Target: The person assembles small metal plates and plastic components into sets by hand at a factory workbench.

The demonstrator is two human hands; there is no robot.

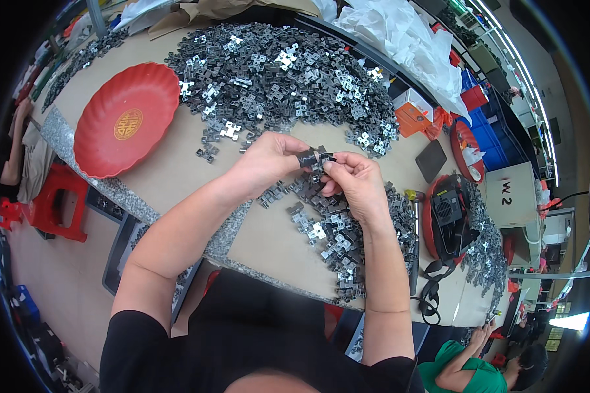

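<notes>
My left hand (269,162) and my right hand (360,187) meet over the middle of the table. Both are closed, thumbs and fingertips pinching small dark metal clips (315,159) between them. The fingers partly cover these clips, so I cannot tell how they fit together. Below my hands and beside my right forearm lies a smaller heap of similar clips (337,239), grey and shiny. A much larger heap of clips (262,72) spreads across the table beyond my hands.
At the left sits a scalloped red plate (157,85). To the right are an orange-and-white box (414,118), a dark square pad (431,160), a long-handled tool (415,245) and a black device (447,206) in a red bowl. A co-worker in green (462,370) handles parts at lower right.
</notes>
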